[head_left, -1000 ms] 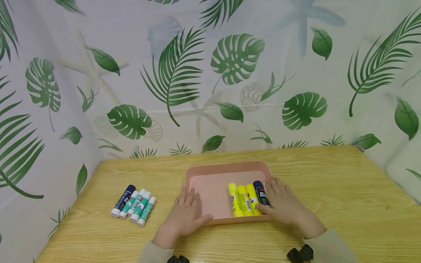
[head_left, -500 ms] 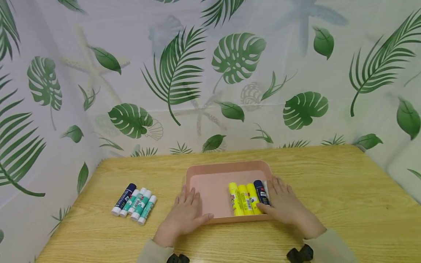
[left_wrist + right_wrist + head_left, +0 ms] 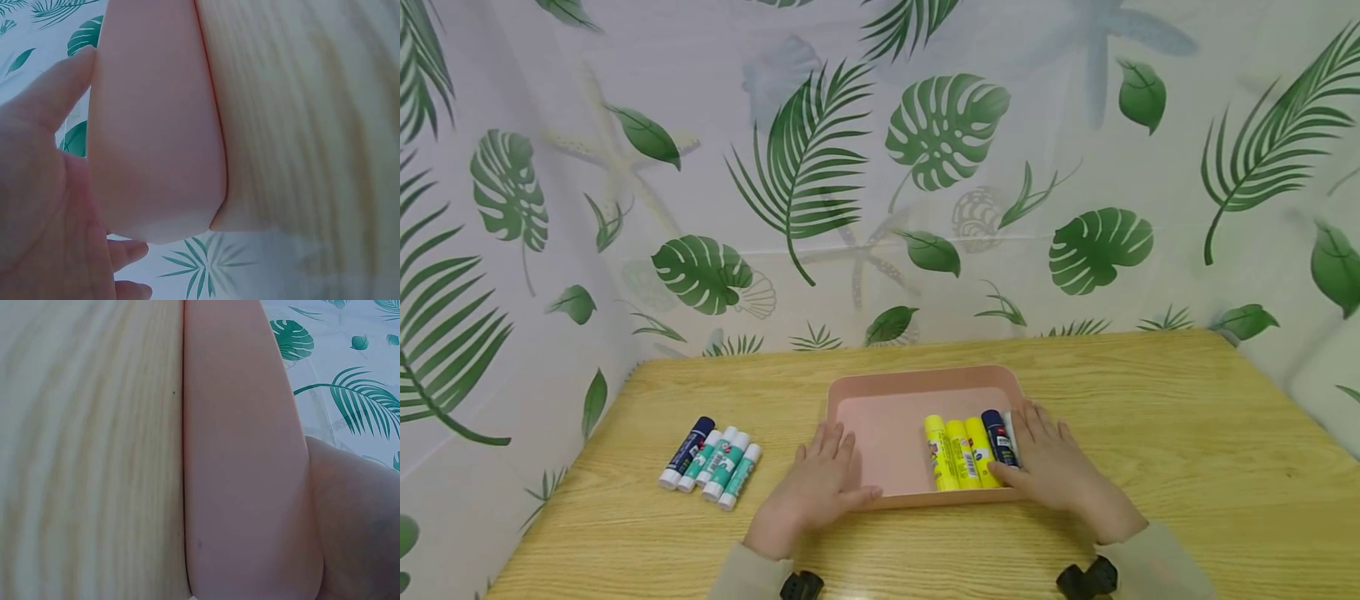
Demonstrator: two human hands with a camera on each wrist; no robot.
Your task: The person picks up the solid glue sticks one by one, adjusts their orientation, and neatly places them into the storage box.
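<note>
Here we are, both palms down at the pink tray (image 3: 874,442), which sits flat on the surface (image 3: 1195,458) right in front of me. My left hand (image 3: 822,485) lies over its near left corner, fingers loosely stretched, thumb along the front rim. My right hand (image 3: 1054,460) spreads over the right end the same way, so neither is clenched or wrapped round any stick.

Inside, in the right half, three yellow glue sticks (image 3: 961,454) lie side by side, then a dark blue stick (image 3: 998,438), then something white (image 3: 1010,427), mostly hidden by my right fingers. That right thumb is the one to watch: it's over or right beside the third yellow stick, I can't tell which, and a careless twitch could nudge the row.

The bigger worry, I'd say, is tilt. Raise my right side higher and those round sticks could roll into the bare left half; push harder with one palm and the tray could swing askew. Slide it too far left and it might scatter the dark blue stick with the white cap (image 3: 687,454) and four green-and-white sticks (image 3: 727,465) over there.
</note>
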